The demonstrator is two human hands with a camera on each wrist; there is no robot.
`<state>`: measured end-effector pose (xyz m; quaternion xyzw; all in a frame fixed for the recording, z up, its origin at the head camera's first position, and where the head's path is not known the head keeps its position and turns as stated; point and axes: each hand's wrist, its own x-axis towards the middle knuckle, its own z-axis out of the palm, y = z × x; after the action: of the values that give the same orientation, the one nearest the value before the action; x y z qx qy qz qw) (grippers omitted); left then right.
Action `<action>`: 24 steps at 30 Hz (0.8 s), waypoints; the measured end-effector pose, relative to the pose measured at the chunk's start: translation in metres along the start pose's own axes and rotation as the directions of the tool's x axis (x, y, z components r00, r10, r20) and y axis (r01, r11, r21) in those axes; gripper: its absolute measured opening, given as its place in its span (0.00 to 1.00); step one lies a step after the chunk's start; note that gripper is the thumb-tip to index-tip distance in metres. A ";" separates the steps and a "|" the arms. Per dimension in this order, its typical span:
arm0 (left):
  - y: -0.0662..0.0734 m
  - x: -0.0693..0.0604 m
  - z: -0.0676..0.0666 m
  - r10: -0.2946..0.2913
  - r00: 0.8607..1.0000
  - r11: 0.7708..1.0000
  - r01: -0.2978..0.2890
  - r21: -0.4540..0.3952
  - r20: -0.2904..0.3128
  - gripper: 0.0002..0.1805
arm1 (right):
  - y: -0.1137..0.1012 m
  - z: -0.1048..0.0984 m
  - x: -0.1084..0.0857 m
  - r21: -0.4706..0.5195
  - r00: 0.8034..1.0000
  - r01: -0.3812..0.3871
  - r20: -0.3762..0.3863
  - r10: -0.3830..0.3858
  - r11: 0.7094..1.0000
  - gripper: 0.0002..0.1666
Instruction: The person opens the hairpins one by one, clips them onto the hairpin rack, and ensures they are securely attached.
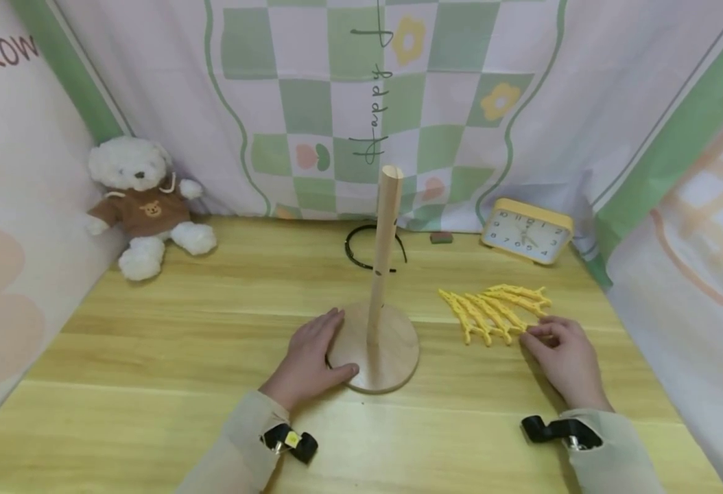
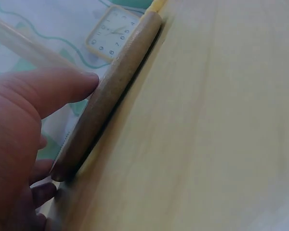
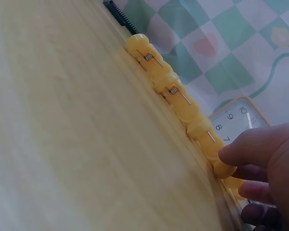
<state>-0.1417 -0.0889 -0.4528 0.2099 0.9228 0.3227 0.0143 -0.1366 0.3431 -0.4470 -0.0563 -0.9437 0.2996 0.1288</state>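
In the head view a wooden stand stands upright, its round base (image 1: 392, 363) flat on the table and its pole (image 1: 385, 233) marked with small dark holes. My left hand (image 1: 309, 357) rests along the base's left side, thumb and fingers spread. The left wrist view shows the thumb (image 2: 62, 89) touching the wooden base (image 2: 108, 91). To the right, several yellow clothespins (image 1: 485, 312) lie overlapping in a row. At their right end my right hand (image 1: 566, 360) pinches a yellow clothespin (image 3: 212, 144) between thumb and fingers. Metal springs show on the clothespins in the right wrist view.
A black headband (image 1: 354, 254) lies behind the pole. A small dark reddish block (image 1: 441, 238) and a yellow-framed clock (image 1: 527, 231) stand near the back curtain. A white teddy bear (image 1: 145, 206) in a brown top sits at the back left.
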 end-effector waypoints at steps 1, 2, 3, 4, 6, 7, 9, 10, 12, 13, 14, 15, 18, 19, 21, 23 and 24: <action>0.000 0.000 0.000 -0.003 1.000 1.000 0.003 -0.003 0.003 0.53 | 0.000 0.000 0.000 0.006 1.000 0.000 0.001 0.000 1.000 0.18; 0.000 0.000 0.000 -0.004 1.000 1.000 0.004 -0.007 0.003 0.53 | 0.000 -0.001 0.000 0.012 1.000 -0.002 0.005 0.002 1.000 0.18; 0.001 0.000 -0.001 -0.011 1.000 1.000 0.011 -0.010 0.008 0.53 | 0.000 -0.001 -0.001 0.012 1.000 -0.005 0.010 0.005 1.000 0.18; 0.001 -0.001 -0.001 -0.017 1.000 1.000 0.017 -0.012 0.012 0.53 | 0.000 -0.002 -0.001 0.011 1.000 -0.012 0.019 0.012 1.000 0.18; 0.002 -0.001 -0.002 -0.026 0.999 1.000 0.026 -0.016 0.019 0.54 | 0.000 -0.003 -0.002 0.016 0.999 -0.038 0.037 0.038 0.999 0.21; 0.002 -0.001 -0.002 -0.032 0.999 0.999 0.032 -0.016 0.022 0.54 | 0.000 -0.003 -0.003 0.018 0.998 -0.054 0.043 0.053 0.998 0.23; 0.003 -0.001 -0.003 -0.043 0.999 0.999 0.043 -0.016 0.031 0.55 | 0.000 -0.004 -0.004 0.028 0.996 -0.089 0.035 0.088 0.996 0.26; 0.004 -0.001 -0.003 -0.044 0.999 0.999 0.044 -0.013 0.032 0.55 | 0.000 -0.004 -0.004 0.045 0.994 -0.106 0.025 0.105 0.993 0.28; 0.004 -0.001 -0.004 -0.045 0.998 0.999 0.045 -0.010 0.034 0.54 | 0.000 -0.005 -0.004 0.095 0.992 -0.125 -0.011 0.126 0.988 0.30; 0.004 -0.001 -0.004 -0.047 0.998 0.999 0.047 -0.007 0.035 0.54 | -0.001 -0.005 -0.005 0.130 0.991 -0.126 -0.036 0.132 0.983 0.31; 0.005 -0.001 -0.004 -0.046 0.998 0.999 0.046 -0.008 0.036 0.54 | -0.002 -0.006 -0.005 0.166 0.989 -0.126 -0.059 0.137 0.978 0.31; 0.005 -0.001 -0.004 -0.046 0.998 0.999 0.047 -0.006 0.037 0.54 | -0.004 -0.006 -0.005 0.201 0.987 -0.121 -0.082 0.139 0.972 0.32; 0.006 -0.001 -0.005 -0.046 0.998 0.999 0.046 -0.009 0.038 0.54 | -0.009 -0.006 -0.005 0.254 0.982 -0.081 -0.144 0.120 0.964 0.31; 0.006 -0.001 -0.005 -0.045 0.998 0.999 0.045 -0.010 0.038 0.55 | -0.012 -0.006 -0.005 0.256 0.982 -0.066 -0.158 0.109 0.964 0.31; 0.006 0.000 -0.005 -0.044 0.998 0.999 0.045 -0.012 0.039 0.55 | -0.017 -0.006 -0.006 0.247 0.981 -0.031 -0.177 0.077 0.968 0.29; 0.005 0.000 -0.004 -0.042 0.998 0.999 0.042 -0.011 0.038 0.56 | -0.021 -0.005 -0.008 0.230 0.983 0.013 -0.180 0.029 0.973 0.27; 0.005 0.000 -0.004 -0.040 0.998 0.999 0.041 -0.010 0.037 0.56 | -0.024 -0.004 -0.010 0.219 0.984 0.038 -0.176 0.001 0.975 0.26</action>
<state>-0.1403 -0.0880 -0.4469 0.1969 0.9247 0.3235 0.0390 -0.1268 0.3241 -0.4322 -0.0588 -0.8898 0.3957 0.2194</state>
